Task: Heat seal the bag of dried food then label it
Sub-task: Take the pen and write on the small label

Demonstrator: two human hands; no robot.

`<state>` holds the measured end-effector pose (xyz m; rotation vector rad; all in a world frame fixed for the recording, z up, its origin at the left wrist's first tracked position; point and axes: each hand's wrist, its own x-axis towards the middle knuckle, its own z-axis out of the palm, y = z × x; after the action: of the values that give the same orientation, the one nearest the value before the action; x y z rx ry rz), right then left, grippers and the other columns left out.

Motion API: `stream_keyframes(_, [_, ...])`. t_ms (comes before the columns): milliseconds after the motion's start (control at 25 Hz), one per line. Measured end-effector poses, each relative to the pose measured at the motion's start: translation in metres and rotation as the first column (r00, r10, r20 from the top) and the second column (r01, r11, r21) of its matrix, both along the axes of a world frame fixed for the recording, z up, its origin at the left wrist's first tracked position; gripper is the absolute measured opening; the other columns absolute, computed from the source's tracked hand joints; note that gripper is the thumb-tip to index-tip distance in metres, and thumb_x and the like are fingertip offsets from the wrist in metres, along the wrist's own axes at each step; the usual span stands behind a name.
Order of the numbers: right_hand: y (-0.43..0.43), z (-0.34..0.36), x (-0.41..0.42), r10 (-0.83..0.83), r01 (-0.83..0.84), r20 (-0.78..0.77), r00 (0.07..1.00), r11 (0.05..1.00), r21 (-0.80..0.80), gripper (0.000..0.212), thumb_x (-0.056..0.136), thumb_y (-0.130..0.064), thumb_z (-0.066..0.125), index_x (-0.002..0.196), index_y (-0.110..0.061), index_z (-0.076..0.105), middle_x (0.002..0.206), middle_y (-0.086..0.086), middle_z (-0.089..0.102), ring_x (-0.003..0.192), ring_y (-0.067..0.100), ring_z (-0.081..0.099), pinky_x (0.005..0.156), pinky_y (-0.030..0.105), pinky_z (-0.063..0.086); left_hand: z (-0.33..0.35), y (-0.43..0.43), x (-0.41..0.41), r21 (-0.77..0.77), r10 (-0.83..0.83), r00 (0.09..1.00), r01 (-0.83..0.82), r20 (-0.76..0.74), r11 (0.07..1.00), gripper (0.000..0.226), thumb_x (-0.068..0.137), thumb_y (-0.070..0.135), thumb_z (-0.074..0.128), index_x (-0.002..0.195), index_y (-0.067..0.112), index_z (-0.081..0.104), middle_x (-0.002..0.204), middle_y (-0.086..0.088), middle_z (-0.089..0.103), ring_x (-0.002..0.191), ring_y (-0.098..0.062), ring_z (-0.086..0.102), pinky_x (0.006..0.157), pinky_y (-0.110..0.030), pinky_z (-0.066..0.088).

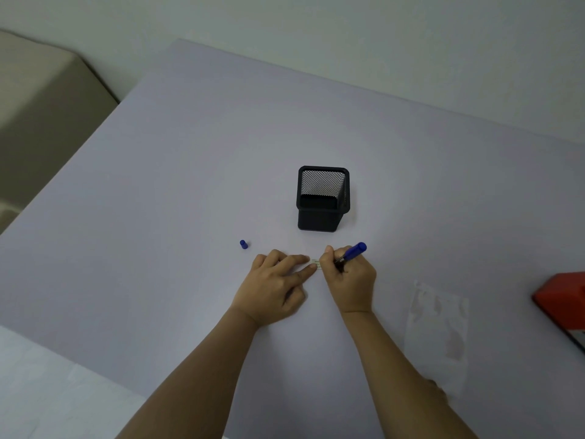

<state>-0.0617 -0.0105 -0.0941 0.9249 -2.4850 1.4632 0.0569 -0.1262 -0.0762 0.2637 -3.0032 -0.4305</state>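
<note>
Right hand [348, 277] grips pen [354, 251]; left hand [275, 289] pins label [315, 263].

No readable text, brand, number or sign anywhere; small pale label [315, 263] between the fingertips near the desk's near edge too small and blurred to read.

A pale lavender surface [196, 160] is filling most of the view under soft, even light. A plain white wall [348, 33] is running behind it, and a beige cushioned seat [38, 99] is sitting beyond its far-left edge.
</note>
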Motion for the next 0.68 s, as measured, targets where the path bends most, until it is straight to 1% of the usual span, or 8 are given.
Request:
stream_keyframes(200, [0.0014, -0.002, 0.0023, 0.014, -0.013, -0.019, 1.0, 1.0, 0.019, 0.04, 0.087, -0.026, 0.053, 0.055, -0.002, 0.053, 0.046, 0.007, 0.052, 0.039, 0.017, 0.045, 0.04, 0.027, 0.043, -0.0011, 0.0009, -0.0001, 0.009, 0.001, 1.0, 0.0, -0.016, 1.0, 0.043, 0.083, 0.031, 0.042, 0.121, 0.028, 0.062, 0.12, 0.004, 0.063, 0.096, -0.016, 0.049, 0.075, -0.033, 0.044])
stream_keyframes(360, [0.0014, -0.0012, 0.0004, -0.004, 0.004, -0.016, 1.0, 1.0, 0.008, 0.039, 0.086, -0.024, 0.053, 0.055, -0.001, 0.054, 0.046, 0.007, 0.053, 0.039, 0.019, 0.046, 0.039, 0.029, 0.044, -0.0017, 0.0002, -0.0002, 0.005, 0.001, 1.0, -0.001, -0.021, 1.0, 0.043, 0.083, 0.032, 0.043, 0.122, 0.028, 0.062, 0.12, 0.004, 0.063, 0.096, -0.016, 0.047, 0.075, -0.033, 0.043])
stream_keyframes(440, [0.001, 0.0007, 0.0003, -0.013, 0.013, -0.012, 1.0, 1.0, -0.01, 0.038, 0.086, -0.023, 0.054, 0.054, -0.002, 0.055, 0.047, 0.007, 0.054, 0.04, 0.017, 0.048, 0.041, 0.026, 0.043, -0.0018, 0.0002, -0.0004, 0.007, 0.002, 1.0, -0.002, -0.03, 1.0, 0.043, 0.083, 0.031, 0.044, 0.121, 0.027, 0.063, 0.119, 0.004, 0.063, 0.096, -0.015, 0.045, 0.075, -0.032, 0.041])
stream_keyframes(560, [0.0002, 0.0027, 0.001, -0.027, 0.027, -0.023, 0.999, 0.999, -0.021, 0.036, 0.085, -0.022, 0.055, 0.055, -0.001, 0.056, 0.049, 0.007, 0.056, 0.044, 0.012, 0.047, 0.047, 0.015, 0.038, -0.0022, 0.0001, -0.0005, 0.004, 0.005, 1.0, -0.005, -0.029, 1.0, 0.043, 0.083, 0.03, 0.043, 0.121, 0.027, 0.063, 0.119, 0.004, 0.064, 0.095, -0.015, 0.045, 0.075, -0.031, 0.04])
stream_keyframes(640, [-0.0001, 0.0033, 0.001, -0.026, 0.025, -0.029, 0.999, 0.999, -0.024, 0.036, 0.085, -0.021, 0.055, 0.054, -0.001, 0.055, 0.05, 0.007, 0.055, 0.046, 0.011, 0.045, 0.049, 0.015, 0.036, -0.0024, 0.0001, 0.0, 0.003, 0.003, 1.0, -0.003, -0.03, 1.0, 0.043, 0.083, 0.03, 0.043, 0.121, 0.027, 0.063, 0.119, 0.004, 0.064, 0.095, -0.016, 0.046, 0.074, -0.032, 0.041])
stream_keyframes(680, [-0.0001, 0.0034, 0.0008, -0.028, 0.027, -0.031, 0.999, 0.999, -0.022, 0.037, 0.085, -0.02, 0.055, 0.054, -0.001, 0.054, 0.05, 0.008, 0.055, 0.045, 0.014, 0.046, 0.047, 0.017, 0.037, -0.0026, 0.0, 0.0001, 0.001, 0.001, 1.0, -0.001, -0.031, 1.0, 0.043, 0.083, 0.03, 0.044, 0.121, 0.027, 0.063, 0.119, 0.004, 0.063, 0.095, -0.016, 0.046, 0.074, -0.032, 0.041])
